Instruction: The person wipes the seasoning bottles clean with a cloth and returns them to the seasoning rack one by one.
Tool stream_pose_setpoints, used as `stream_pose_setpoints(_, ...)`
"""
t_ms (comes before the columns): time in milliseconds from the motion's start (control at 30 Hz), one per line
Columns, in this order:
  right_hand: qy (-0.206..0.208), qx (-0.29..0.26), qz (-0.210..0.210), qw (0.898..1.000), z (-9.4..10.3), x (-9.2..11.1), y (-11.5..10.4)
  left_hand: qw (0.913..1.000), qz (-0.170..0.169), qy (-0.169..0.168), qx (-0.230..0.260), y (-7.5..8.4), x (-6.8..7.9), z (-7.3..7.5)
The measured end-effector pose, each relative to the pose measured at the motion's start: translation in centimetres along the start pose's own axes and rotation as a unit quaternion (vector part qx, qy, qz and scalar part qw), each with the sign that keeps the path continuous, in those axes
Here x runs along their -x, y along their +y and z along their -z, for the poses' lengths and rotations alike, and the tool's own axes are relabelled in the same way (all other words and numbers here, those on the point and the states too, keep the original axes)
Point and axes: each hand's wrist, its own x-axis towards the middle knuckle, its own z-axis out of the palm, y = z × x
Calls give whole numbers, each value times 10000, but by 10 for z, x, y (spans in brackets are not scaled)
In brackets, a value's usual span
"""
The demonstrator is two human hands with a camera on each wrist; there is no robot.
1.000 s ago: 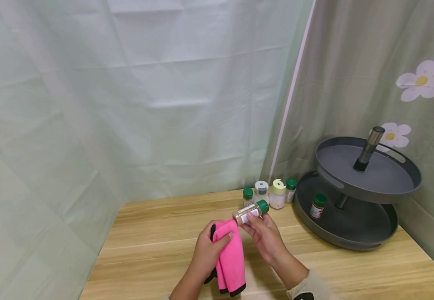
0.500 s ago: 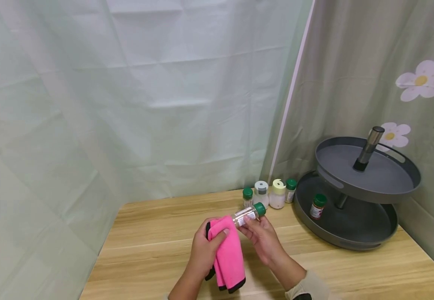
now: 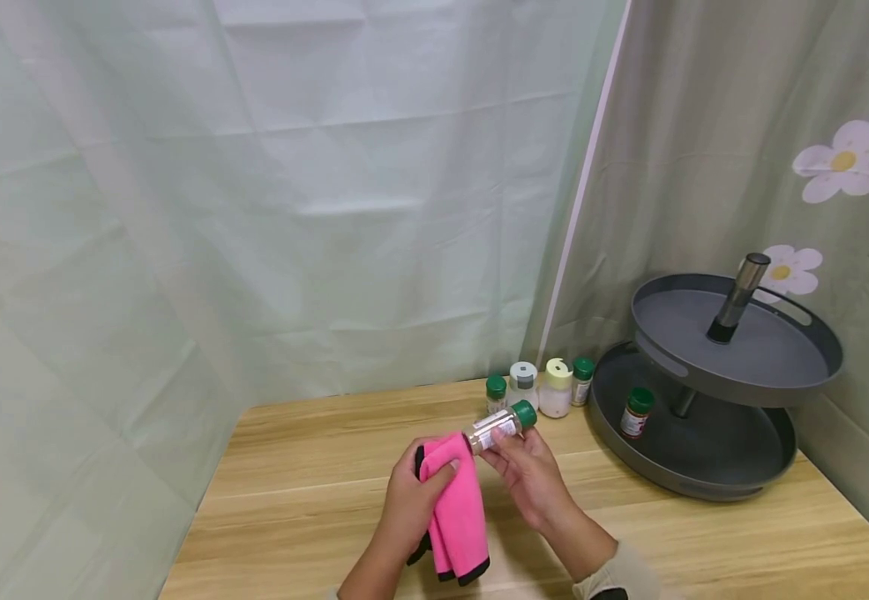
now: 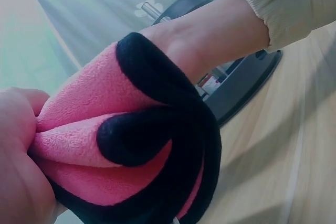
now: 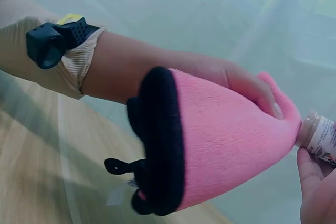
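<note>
A pink cloth with black edging point(image 3: 458, 517) hangs folded from my left hand point(image 3: 409, 497), its thumb pressed over the front. My right hand point(image 3: 527, 477) holds a spice jar point(image 3: 496, 429) with a green lid, tilted so that the lid points up and to the right. The base of the jar meets the top of the cloth. In the right wrist view the cloth point(image 5: 231, 135) bunches right at the end of the jar point(image 5: 321, 137). The left wrist view shows the cloth's folds point(image 4: 100, 103) gathered in the left hand point(image 4: 21, 156).
Along the table's point(image 3: 292, 492) back edge stand a green-lidded jar point(image 3: 496, 392), a grey-lidded jar point(image 3: 523, 385), a yellow-lidded jar point(image 3: 556, 390) and another green-lidded jar point(image 3: 582, 382). At right is a dark two-tier round tray point(image 3: 711, 479), with a red-labelled spice jar point(image 3: 636, 412) on its lower tier.
The cloth and left hand have shifted slightly up and left since a second ago. The spice jar dipped a little toward the cloth, then tilted back up, staying in the right hand.
</note>
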Motion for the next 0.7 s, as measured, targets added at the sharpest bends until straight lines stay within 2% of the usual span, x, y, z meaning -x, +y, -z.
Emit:
stream_pose_setpoints(167, 47, 7, 68, 10000, 3, -2, 0, 9996, -67, -199, -164, -1, 2, -4)
stream_pose_setpoints(333, 187, 8, -89, 9998, 3, -4, 1, 9996, -145, -194, -158, -1, 3, -6)
stream_pose_setpoints(500, 328, 165, -213, 9991, 1, -3, 4, 9995, -242, -58, -189, 1, 4, -4)
stream_pose_setpoints(700, 307, 219, -387, 9985, -3, -1, 6, 9987, -415, 299, -15, 1, 1, 2)
